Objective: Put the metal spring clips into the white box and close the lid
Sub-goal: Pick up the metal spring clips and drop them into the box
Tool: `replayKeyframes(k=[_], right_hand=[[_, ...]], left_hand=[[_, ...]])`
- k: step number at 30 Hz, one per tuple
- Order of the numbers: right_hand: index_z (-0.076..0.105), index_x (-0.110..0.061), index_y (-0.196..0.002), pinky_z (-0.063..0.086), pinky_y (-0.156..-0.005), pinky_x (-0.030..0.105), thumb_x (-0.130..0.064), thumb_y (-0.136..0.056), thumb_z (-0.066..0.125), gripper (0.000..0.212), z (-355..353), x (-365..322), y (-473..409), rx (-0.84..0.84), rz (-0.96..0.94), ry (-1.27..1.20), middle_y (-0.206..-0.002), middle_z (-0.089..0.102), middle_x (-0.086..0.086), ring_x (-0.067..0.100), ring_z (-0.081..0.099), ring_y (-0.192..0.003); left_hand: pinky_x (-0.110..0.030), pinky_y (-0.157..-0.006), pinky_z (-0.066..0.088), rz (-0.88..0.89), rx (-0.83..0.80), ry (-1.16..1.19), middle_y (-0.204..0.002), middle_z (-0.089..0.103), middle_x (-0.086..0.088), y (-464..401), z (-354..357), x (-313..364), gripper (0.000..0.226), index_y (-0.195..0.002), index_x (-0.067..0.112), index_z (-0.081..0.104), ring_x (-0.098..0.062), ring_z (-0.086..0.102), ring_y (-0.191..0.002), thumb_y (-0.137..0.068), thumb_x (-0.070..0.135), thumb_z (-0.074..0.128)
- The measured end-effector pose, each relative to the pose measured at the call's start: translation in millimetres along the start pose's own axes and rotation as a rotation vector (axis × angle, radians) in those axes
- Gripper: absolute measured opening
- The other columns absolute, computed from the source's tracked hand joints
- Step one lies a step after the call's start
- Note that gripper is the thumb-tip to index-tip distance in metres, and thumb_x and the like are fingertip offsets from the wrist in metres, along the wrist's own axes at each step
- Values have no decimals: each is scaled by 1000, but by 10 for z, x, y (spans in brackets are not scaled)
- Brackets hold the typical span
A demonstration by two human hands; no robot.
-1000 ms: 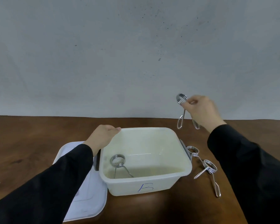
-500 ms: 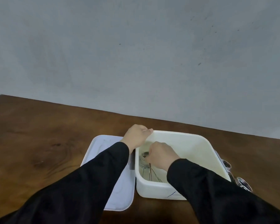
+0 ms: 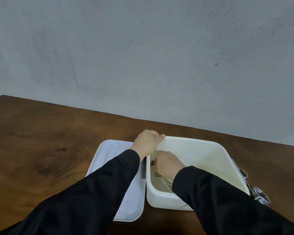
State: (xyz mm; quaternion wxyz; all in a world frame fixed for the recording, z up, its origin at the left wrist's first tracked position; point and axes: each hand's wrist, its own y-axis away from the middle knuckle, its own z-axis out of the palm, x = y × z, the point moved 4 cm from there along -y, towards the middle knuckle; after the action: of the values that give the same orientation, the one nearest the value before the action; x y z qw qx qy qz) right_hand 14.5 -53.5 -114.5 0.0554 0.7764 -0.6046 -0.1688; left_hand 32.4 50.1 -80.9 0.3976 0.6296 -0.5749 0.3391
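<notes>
The white box stands open on the wooden table. My left hand grips its far left corner rim. Inside the box, low at its left side, my right hand is closed around a metal spring clip, of which only a dark bit shows at the fingers. Under that hand, wire legs of clips lie on the box floor. Two more spring clips lie on the table just right of the box, partly hidden by its wall. The white lid lies flat to the left, partly under my left sleeve.
A brown wooden table carries everything, and a grey wall rises right behind its far edge. My black sleeves cover the near part of the box and the lid.
My right hand carried a spring clip from the air at the right down into the box's left side. The view swung left. My left hand stayed on the box rim.
</notes>
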Motion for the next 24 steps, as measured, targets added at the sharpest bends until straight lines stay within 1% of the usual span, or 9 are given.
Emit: replayKeyframes(k=[4,6,9,11,14,17,19,22,24], right_hand=[[68,-10,-104,54,-79,35,-32,-92,58,26,-7,24,-8,17,-2,-39,-94,70,7,24,64,-82],[69,-11,-98,53,-73,35,-31,-93,54,26,-102,38,28,65,-20,-82,-88,69,7,26,66,-80],[63,-11,-74,39,-57,32,-30,-97,50,33,-469,118,157,228,-86,-241,-63,54,3,25,50,-61],[59,-10,-63,35,-53,32,-34,-96,54,41,-818,309,291,388,-60,-351,-54,48,5,25,42,-54],[67,-13,-71,47,-56,32,-38,-95,56,37,-1260,835,514,522,52,-488,-67,66,14,24,56,-56],[67,-12,-73,58,-67,44,-37,-92,56,34,-1508,1608,705,637,207,-504,-73,69,15,34,65,-66],[67,-15,-79,61,-71,47,-36,-91,59,25,-1502,2113,816,598,315,-507,-76,72,13,29,65,-62],[68,-18,-95,60,-68,40,-33,-93,61,17,-1260,2677,928,401,441,-448,-81,72,10,21,63,-61],[69,-15,-108,57,-72,35,-32,-95,61,23,-1005,2900,971,266,490,-379,-90,70,4,18,63,-72]], left_hand=[[-39,-99,47,-2,0,12,-120,69,-8,10,-4,1,42,-114,9,71,-24,59,-116,-97,43,54],[-37,-94,49,-4,6,15,-109,71,-5,13,-10,6,40,-108,8,73,-23,61,-107,-97,42,55],[-29,-65,43,-2,25,31,-71,59,1,40,-32,35,38,-87,4,73,-20,52,-71,-94,39,59],[-28,-55,33,-12,30,20,-59,47,3,65,-46,46,41,-84,1,70,-18,42,-59,-94,39,60],[-29,-57,35,-7,13,-23,-65,54,-3,67,-61,51,43,-87,0,69,-19,47,-63,-96,41,58],[-30,-71,42,-7,6,-24,-97,71,-11,54,-42,60,41,-105,6,73,-26,61,-91,-97,42,56],[-30,-79,42,-10,17,-24,-107,70,-9,61,-36,66,39,-112,9,72,-25,61,-102,-98,42,56],[-31,-71,43,-6,24,-4,-103,72,-14,44,-26,60,37,-104,10,74,-22,59,-88,-96,42,59],[-30,-67,42,-16,30,0,-100,73,-16,39,-22,50,35,-99,12,75,-21,58,-81,-94,44,60]])
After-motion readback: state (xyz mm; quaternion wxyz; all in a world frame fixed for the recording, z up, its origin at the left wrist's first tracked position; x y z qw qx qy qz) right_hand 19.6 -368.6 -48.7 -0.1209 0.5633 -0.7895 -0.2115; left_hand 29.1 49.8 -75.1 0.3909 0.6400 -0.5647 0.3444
